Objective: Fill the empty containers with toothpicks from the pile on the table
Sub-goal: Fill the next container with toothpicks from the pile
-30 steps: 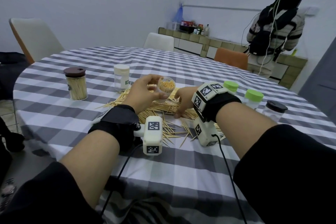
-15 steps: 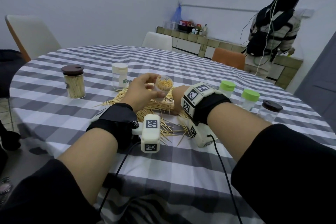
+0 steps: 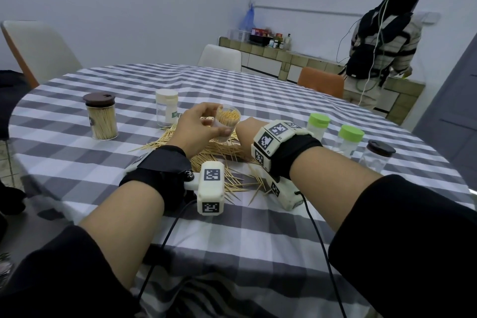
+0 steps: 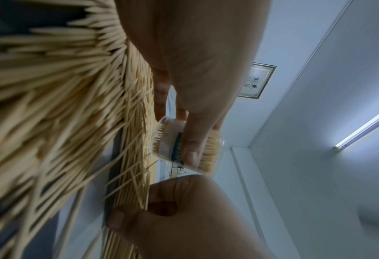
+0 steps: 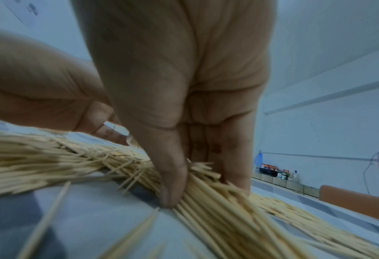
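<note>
Head view: a round table [image 3: 258, 90] under a grey-and-white checked cloth, three chairs and a tiled counter behind. Five lidded jars stand on it: two brown-capped, one white, two green. The left hand [image 3: 196, 129] grips a sixth, open jar [image 3: 227, 124] of toothpicks above the toothpick pile [image 3: 222, 152]. The right hand [image 5: 184, 108] pinches a bundle in that pile.
</note>
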